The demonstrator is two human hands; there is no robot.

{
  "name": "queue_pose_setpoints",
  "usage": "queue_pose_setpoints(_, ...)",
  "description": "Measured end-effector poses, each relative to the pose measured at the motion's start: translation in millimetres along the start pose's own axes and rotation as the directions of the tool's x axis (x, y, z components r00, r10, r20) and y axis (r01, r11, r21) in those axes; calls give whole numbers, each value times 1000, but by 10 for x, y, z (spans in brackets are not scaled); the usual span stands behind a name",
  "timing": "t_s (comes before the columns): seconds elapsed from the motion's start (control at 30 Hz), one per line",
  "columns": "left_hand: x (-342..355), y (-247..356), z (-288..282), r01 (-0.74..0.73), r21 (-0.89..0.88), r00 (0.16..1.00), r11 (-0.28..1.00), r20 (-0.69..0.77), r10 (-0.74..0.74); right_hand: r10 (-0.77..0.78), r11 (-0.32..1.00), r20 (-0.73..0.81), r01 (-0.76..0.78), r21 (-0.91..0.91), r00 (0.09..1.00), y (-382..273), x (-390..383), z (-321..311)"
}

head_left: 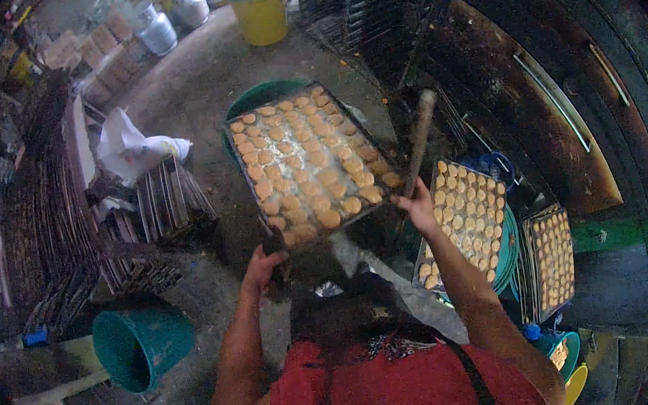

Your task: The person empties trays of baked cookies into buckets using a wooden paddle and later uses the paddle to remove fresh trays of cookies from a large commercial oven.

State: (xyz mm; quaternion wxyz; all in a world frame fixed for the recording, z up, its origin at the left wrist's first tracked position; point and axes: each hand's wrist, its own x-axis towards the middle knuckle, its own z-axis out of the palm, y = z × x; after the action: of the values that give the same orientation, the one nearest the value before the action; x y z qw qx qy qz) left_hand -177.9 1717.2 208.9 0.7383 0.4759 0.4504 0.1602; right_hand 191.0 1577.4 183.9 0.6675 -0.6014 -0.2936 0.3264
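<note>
A dark baking tray (pixel 348 220) covered with rows of round golden cookies (pixel 317 157) is held out in front of me, slightly tilted. My left hand (pixel 262 268) is closed at its near left corner, where something dark, perhaps a pad, lies between hand and tray. At the near right corner my right hand (pixel 419 208) is closed on the edge. A wooden stick (pixel 420 130) rises right beside that hand; whether my fingers also touch it I cannot tell. Under the far end of the tray shows the rim of a green tub (pixel 266 94).
To the right, another cookie tray (pixel 468 221) rests over a teal tub, with a further tray (pixel 551 259) beside it. Dark oven doors (pixel 545 94) line the right wall. Stacked trays (pixel 46 212) and a teal bucket (pixel 144 348) stand left; a yellow bucket (pixel 261 17) is far ahead.
</note>
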Motion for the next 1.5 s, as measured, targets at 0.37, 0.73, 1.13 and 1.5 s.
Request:
queue_pose_setpoints(0.37,1471,120,-636,87,-356,952,930,-246,-183,-23,848,311,183,-497,950,-1204,1045,537)
queue_pose_setpoints(0.73,2162,294,-1045,220,-504,936,835,-133,-327,462,732,292,-174,-658,837,-455,604,1229)
queue_pose_setpoints(1.13,2757,-17,-1880,403,-395,900,825,6,-437,299,779,66,-203,-594,952,-105,554,2149)
queue_pose_setpoints(1.5,2801,941,-1757,417,-276,891,866,-62,-449,-71,474,-102,-56,-879,992,-1255,2688,1622)
